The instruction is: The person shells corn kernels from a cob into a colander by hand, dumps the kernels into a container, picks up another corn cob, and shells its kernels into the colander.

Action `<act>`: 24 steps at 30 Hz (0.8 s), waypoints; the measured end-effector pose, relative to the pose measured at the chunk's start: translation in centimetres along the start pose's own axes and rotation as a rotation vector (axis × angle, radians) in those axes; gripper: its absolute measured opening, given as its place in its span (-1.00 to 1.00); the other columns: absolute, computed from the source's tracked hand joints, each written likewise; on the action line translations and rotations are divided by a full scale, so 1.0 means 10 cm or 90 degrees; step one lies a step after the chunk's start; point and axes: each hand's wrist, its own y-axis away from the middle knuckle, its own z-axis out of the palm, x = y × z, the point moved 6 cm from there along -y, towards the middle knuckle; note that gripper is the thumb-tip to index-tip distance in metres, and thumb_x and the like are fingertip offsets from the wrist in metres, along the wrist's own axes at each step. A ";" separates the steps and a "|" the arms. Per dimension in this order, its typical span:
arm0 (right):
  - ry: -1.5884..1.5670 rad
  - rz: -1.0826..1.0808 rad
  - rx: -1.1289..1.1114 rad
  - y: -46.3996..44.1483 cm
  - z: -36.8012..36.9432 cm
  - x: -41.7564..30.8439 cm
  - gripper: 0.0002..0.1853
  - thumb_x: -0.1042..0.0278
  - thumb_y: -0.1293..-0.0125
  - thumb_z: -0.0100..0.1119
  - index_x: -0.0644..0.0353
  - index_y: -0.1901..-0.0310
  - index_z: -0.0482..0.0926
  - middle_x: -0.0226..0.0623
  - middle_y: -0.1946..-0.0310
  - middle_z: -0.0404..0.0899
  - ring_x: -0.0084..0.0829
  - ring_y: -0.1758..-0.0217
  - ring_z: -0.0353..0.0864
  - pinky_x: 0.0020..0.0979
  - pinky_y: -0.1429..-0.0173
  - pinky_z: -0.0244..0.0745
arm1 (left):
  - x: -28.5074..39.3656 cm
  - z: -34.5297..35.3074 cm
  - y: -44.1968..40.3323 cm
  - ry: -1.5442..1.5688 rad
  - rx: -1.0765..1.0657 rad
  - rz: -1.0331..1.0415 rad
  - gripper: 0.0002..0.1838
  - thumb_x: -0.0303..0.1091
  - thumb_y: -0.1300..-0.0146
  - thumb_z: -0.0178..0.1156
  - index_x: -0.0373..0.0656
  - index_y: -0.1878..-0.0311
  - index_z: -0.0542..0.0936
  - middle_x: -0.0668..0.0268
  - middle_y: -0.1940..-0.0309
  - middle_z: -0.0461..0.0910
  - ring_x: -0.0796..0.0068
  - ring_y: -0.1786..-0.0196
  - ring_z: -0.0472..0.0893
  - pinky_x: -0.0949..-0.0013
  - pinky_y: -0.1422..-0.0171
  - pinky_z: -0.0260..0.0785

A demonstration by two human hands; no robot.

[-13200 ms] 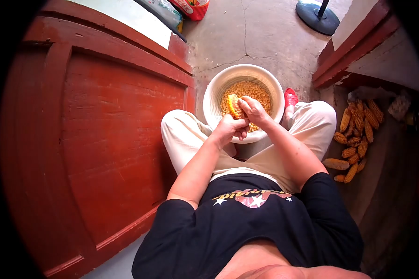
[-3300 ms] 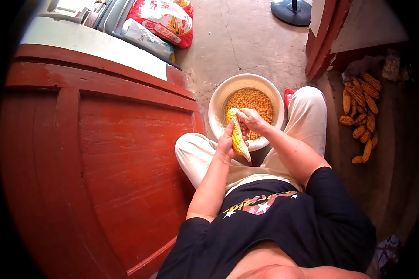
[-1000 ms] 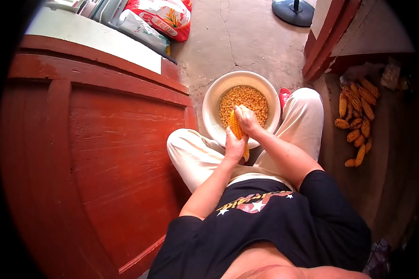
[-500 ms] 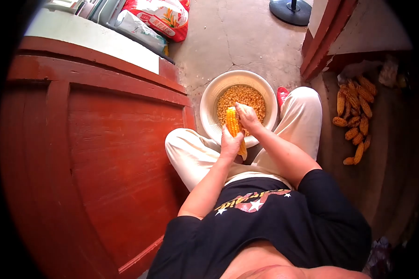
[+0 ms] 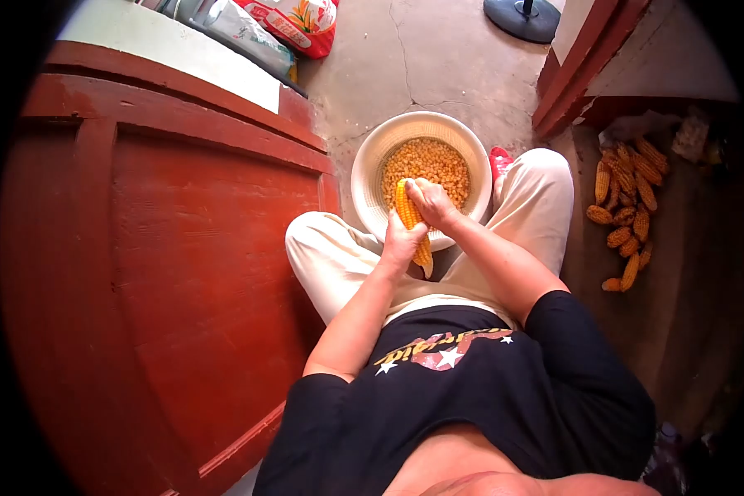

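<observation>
My left hand (image 5: 403, 240) is wrapped round the lower part of a yellow corn cob (image 5: 406, 207), whose pale end sticks out below it. My right hand (image 5: 433, 203) is closed against the cob's upper right side, its fingertips near the top end. Part of the cob is hidden by both hands. They are over the near side of a cream plastic basin (image 5: 368, 174), which stands between my knees. Loose corn kernels (image 5: 428, 162) cover its bottom.
Several whole corn cobs (image 5: 625, 178) lie piled on the right. A red wooden door panel (image 5: 215, 240) stands close on the left. Further ahead are a red bag (image 5: 314, 37), a round black base (image 5: 525, 21) and a red door frame (image 5: 583, 70).
My right fingers have moved left, closer over the cob's top end. Less of the cob's kernel face shows now. The whole view has shifted slightly.
</observation>
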 end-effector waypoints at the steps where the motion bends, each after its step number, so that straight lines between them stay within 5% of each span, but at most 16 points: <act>1: -0.001 -0.017 0.015 0.01 0.00 0.00 -0.57 0.04 -0.36 -0.19 0.30 0.36 0.46 0.05 0.48 0.48 0.05 0.32 0.50 -0.15 0.28 0.35 | 0.01 0.00 0.02 0.013 0.005 0.001 -0.69 -0.52 0.00 0.14 -0.24 0.12 0.42 0.40 0.32 0.46 0.60 0.28 0.47 0.52 0.18 0.34; 2: 0.104 -0.123 0.012 0.02 0.04 0.00 -0.74 0.20 -0.34 -0.20 0.22 0.31 0.37 -0.03 0.49 0.42 0.00 0.40 0.49 -0.13 0.37 0.40 | -0.05 -0.04 -0.01 0.017 0.007 -0.001 -0.67 -0.53 0.00 0.13 -0.23 0.10 0.41 0.41 0.31 0.45 0.60 0.27 0.46 0.52 0.17 0.34; 7: 0.351 -0.250 0.104 0.01 0.12 0.20 -0.78 0.23 -0.31 -0.13 0.22 0.31 0.39 -0.12 0.52 0.43 -0.12 0.43 0.51 -0.25 0.45 0.41 | -0.10 -0.02 -0.05 0.136 0.005 0.010 -0.68 -0.49 0.00 0.19 -0.23 0.14 0.41 0.42 0.33 0.43 0.60 0.30 0.45 0.52 0.17 0.35; 10: -0.229 -0.026 0.071 -0.09 0.12 0.50 -0.62 -0.02 -0.33 -0.11 0.18 0.31 0.44 -0.21 0.59 0.44 -0.51 0.52 0.48 -0.45 0.56 0.34 | -0.19 -0.08 -0.07 0.179 0.045 -0.017 -0.63 -0.50 -0.05 0.15 -0.22 0.04 0.35 0.38 0.28 0.45 0.57 0.27 0.47 0.49 0.14 0.36; 11: -0.223 -0.031 0.062 -0.09 -0.02 0.30 -0.62 -0.02 -0.33 -0.11 0.18 0.31 0.44 -0.21 0.59 0.44 -0.51 0.52 0.48 -0.45 0.56 0.34 | -0.14 -0.10 -0.07 0.187 0.050 -0.010 -0.63 -0.50 -0.05 0.15 -0.22 0.04 0.35 0.38 0.28 0.45 0.57 0.27 0.47 0.49 0.14 0.36; 13: -0.346 0.342 -0.179 0.08 -0.07 0.15 -0.57 -0.06 -0.33 -0.12 0.23 0.30 0.43 -0.27 0.59 0.42 -0.54 0.61 0.39 -0.46 0.62 0.26 | -0.11 -0.07 -0.05 0.236 -0.019 -0.053 -0.61 -0.53 -0.08 0.12 -0.21 -0.01 0.32 0.33 0.21 0.46 0.54 0.19 0.49 0.47 0.09 0.37; 15: -0.385 0.337 -0.193 0.09 -0.05 0.05 -0.55 -0.06 -0.31 -0.08 0.28 0.30 0.42 -0.28 0.57 0.44 -0.50 0.68 0.34 -0.47 0.65 0.20 | -0.19 -0.12 -0.07 0.242 -0.013 -0.052 -0.60 -0.56 -0.09 0.10 -0.21 -0.03 0.31 0.29 0.14 0.45 0.51 0.14 0.49 0.45 0.05 0.38; 17: -0.158 0.226 -0.172 0.04 0.00 0.14 -0.51 -0.11 -0.28 -0.04 0.30 0.28 0.42 -0.26 0.58 0.43 -0.50 0.61 0.38 -0.44 0.61 0.25 | -0.13 -0.07 -0.02 0.229 0.003 -0.045 -0.56 -0.50 -0.13 0.07 -0.21 -0.11 0.28 0.30 0.11 0.44 0.47 0.08 0.47 0.40 -0.04 0.34; 19: -0.147 0.128 -0.150 0.02 0.10 0.32 -0.50 -0.12 -0.28 -0.05 0.30 0.27 0.44 -0.16 0.57 0.44 -0.37 0.51 0.47 -0.37 0.54 0.32 | -0.12 -0.04 -0.01 0.277 -0.011 -0.060 -0.55 -0.49 -0.13 0.07 -0.21 -0.12 0.28 0.30 0.11 0.44 0.47 0.08 0.47 0.40 -0.05 0.34; 21: 0.052 -0.195 -0.054 0.01 0.06 0.22 -0.62 0.06 -0.27 0.02 0.31 0.21 0.44 -0.09 0.52 0.42 -0.22 0.44 0.48 -0.29 0.47 0.36 | -0.13 -0.04 -0.03 0.325 -0.025 -0.070 -0.54 -0.48 -0.13 0.08 -0.21 -0.13 0.27 0.29 0.11 0.44 0.47 0.07 0.47 0.41 -0.05 0.34; 22: 0.273 -0.433 0.011 0.12 0.05 0.04 -0.72 0.48 -0.01 0.12 0.30 0.19 0.39 -0.06 0.43 0.39 -0.08 0.44 0.45 -0.21 0.46 0.37 | -0.13 -0.03 -0.04 0.332 -0.045 -0.064 -0.54 -0.48 -0.13 0.08 -0.20 -0.13 0.27 0.29 0.10 0.43 0.47 0.07 0.47 0.41 -0.05 0.34; 24: 0.293 -0.396 0.009 0.14 0.07 0.06 -0.73 0.50 0.03 0.11 0.29 0.22 0.38 -0.07 0.43 0.39 -0.08 0.44 0.46 -0.21 0.46 0.38 | -0.15 -0.03 -0.05 0.348 -0.062 -0.054 -0.54 -0.48 -0.13 0.07 -0.20 -0.14 0.27 0.29 0.09 0.43 0.48 0.06 0.46 0.41 -0.06 0.34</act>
